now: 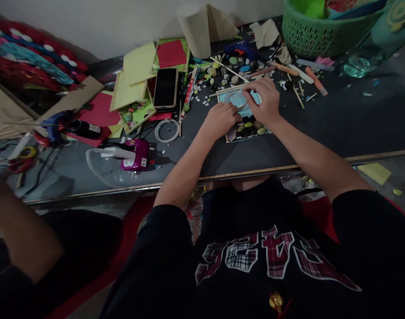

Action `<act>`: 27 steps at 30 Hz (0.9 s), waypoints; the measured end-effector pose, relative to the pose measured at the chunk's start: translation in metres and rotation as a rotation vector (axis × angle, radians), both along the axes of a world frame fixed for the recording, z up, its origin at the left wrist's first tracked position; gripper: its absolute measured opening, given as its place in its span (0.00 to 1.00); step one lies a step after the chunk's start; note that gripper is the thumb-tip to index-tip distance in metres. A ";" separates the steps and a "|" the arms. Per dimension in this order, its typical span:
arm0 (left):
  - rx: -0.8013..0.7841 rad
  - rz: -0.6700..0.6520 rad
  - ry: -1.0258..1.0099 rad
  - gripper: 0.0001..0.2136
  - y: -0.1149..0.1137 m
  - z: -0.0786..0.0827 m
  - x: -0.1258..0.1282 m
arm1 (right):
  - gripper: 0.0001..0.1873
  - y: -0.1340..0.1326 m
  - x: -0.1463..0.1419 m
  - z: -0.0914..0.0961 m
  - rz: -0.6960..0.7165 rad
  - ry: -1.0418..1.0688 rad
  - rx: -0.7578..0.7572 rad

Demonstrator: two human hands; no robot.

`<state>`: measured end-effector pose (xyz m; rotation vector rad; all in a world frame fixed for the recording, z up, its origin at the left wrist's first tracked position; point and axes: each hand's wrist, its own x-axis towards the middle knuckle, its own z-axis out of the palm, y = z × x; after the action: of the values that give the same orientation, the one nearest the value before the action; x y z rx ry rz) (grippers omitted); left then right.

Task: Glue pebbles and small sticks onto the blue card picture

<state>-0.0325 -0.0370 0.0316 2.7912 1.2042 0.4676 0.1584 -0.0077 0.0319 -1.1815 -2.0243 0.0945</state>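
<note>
A light-blue panel (254, 98) edged with thin sticks lies on the dark table in front of me. Dark, yellow and green pebbles (249, 128) line its near side. Over the blue area is a clear round ring (233, 98), perhaps a tape roll or a plastic hoop. My left hand (222, 117) is closed, its curled fingertips on the ring's near left edge. From the right, my right hand (264, 99) closes thumb and fingers at the ring's right side. The fingers partly cover the ring, so its exact kind is unclear.
Loose pebbles (233, 66), sticks and paper scraps lie behind the panel. A green basket (317, 37) and a clear bottle (358, 64) stand back right. Leftward are a phone (165, 87), a clear coil (167, 130), a purple device (135, 155) and another person's arm (26, 235).
</note>
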 end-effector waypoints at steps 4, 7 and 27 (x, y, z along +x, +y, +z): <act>0.022 -0.009 0.010 0.14 0.000 -0.002 0.001 | 0.29 0.001 -0.002 -0.002 0.036 0.013 -0.043; 0.035 -0.020 0.002 0.15 -0.001 -0.003 0.002 | 0.28 0.004 -0.001 -0.005 0.053 0.039 -0.074; -0.337 0.059 -0.537 0.10 0.011 -0.014 -0.011 | 0.31 0.059 0.038 -0.034 -0.258 0.028 -0.100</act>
<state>-0.0432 -0.0258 0.0179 2.1568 1.1111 0.8574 0.1964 0.0509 -0.0016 -1.4857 -1.8442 0.0845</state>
